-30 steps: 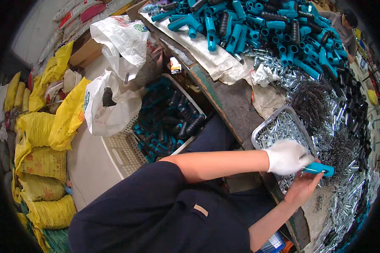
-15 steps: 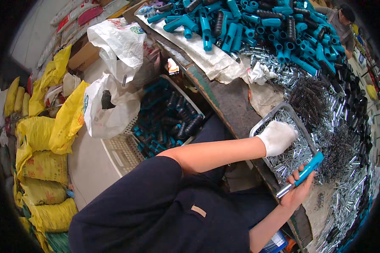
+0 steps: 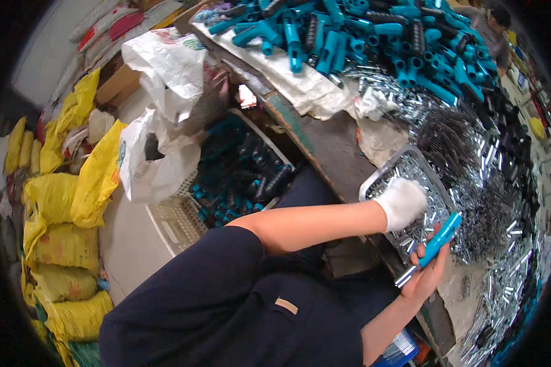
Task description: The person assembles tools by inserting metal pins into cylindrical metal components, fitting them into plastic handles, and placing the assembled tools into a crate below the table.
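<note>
My left hand (image 3: 403, 204), in a white knit glove, reaches into a clear plastic tray (image 3: 436, 173) of small shiny metal pins (image 3: 408, 166). Its fingers are curled down among the pins, so what they pinch is hidden. Just nearer than the tray, my bare right hand (image 3: 428, 280) is wrapped round a teal plastic handle (image 3: 439, 240). The handle slants, upper end away to the right. From its lower end a bright metal tube (image 3: 406, 276) sticks out past my fingers.
Teal and black handles (image 3: 330, 46) are heaped at the bench's far end. Dark springs (image 3: 444, 144) and loose metal pins (image 3: 499, 293) spread right of the tray. A plastic crate (image 3: 171, 223) of handles stands left, beside white bags (image 3: 159, 162) and yellow sacks (image 3: 64, 254). Another person (image 3: 494, 33) is far right.
My right hand and the teal handle have shifted slightly left and up. My left hand has sunk a little lower in the tray, still among the pins.
</note>
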Demonstrator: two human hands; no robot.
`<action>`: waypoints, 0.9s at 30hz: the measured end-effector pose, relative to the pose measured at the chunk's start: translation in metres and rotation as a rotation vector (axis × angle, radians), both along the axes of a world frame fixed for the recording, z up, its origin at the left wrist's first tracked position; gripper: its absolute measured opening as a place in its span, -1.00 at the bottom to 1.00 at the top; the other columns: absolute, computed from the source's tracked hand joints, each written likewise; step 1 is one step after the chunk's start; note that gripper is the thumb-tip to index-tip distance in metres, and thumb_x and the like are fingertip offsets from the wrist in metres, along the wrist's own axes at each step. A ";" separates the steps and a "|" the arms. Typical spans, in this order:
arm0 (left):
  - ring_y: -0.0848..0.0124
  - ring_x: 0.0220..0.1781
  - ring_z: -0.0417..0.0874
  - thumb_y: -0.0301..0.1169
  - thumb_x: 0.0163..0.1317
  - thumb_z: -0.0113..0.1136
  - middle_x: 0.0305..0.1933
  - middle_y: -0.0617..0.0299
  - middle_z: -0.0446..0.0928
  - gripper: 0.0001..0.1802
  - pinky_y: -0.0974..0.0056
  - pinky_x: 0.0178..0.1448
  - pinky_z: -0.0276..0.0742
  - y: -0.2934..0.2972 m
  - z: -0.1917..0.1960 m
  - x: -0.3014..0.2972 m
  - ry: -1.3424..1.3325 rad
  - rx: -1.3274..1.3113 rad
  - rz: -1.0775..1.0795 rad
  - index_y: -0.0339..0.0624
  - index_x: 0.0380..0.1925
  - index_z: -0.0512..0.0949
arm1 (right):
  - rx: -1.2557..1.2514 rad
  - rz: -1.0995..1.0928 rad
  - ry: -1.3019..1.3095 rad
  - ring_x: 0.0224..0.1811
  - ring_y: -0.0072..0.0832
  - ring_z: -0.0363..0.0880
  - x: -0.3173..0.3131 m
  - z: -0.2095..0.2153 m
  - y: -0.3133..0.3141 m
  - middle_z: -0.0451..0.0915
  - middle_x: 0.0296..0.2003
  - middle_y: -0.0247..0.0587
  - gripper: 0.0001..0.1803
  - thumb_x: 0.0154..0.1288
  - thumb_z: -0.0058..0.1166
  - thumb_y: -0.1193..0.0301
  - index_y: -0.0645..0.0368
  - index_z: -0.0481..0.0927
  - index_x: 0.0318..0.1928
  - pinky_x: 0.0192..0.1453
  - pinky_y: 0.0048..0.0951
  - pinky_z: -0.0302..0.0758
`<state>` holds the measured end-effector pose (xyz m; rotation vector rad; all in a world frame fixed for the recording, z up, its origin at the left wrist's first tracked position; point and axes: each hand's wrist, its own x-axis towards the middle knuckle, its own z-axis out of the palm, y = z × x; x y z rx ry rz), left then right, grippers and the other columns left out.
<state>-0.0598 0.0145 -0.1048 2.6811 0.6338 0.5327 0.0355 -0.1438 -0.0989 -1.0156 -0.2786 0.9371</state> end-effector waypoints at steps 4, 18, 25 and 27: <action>0.00 -0.33 0.70 -0.37 0.11 0.09 -0.44 -0.09 0.62 -0.80 -0.03 -0.28 0.58 0.018 -0.003 -0.001 0.014 -0.174 0.042 -0.24 -0.51 0.63 | 0.001 -0.038 0.051 -0.42 -0.70 0.29 -0.001 0.000 -0.003 0.44 -0.15 -0.36 -0.44 0.55 -0.20 0.18 0.24 0.19 0.39 -0.48 -0.68 0.25; 0.14 -0.14 0.64 -0.47 0.00 0.16 -0.29 0.13 0.59 -0.80 0.09 -0.13 0.58 0.009 0.002 0.002 0.063 0.005 -0.113 0.00 -0.38 0.70 | -0.042 0.027 0.055 -0.49 -0.68 0.40 -0.001 0.003 -0.003 0.51 -0.25 -0.30 -0.47 0.56 -0.27 0.15 0.17 0.24 0.38 -0.54 -0.63 0.34; 0.10 -0.24 0.66 -0.36 0.10 0.13 -0.39 0.09 0.59 -0.88 0.05 -0.23 0.57 0.008 -0.001 0.002 0.062 0.007 -0.045 -0.14 -0.49 0.60 | -0.023 0.023 0.084 -0.46 -0.52 0.49 -0.003 -0.001 -0.002 0.53 -0.22 -0.13 -0.54 0.56 -0.27 0.21 0.20 0.25 0.31 -0.50 -0.48 0.46; 0.14 -0.23 0.66 -0.31 0.12 0.15 -0.37 0.14 0.60 -0.85 0.05 -0.22 0.56 0.012 0.003 -0.002 0.067 -0.019 -0.002 -0.10 -0.47 0.62 | -0.014 0.026 0.101 -0.45 -0.48 0.54 -0.002 -0.001 -0.002 0.54 -0.21 -0.03 -0.62 0.56 -0.26 0.25 0.20 0.26 0.22 -0.52 -0.45 0.52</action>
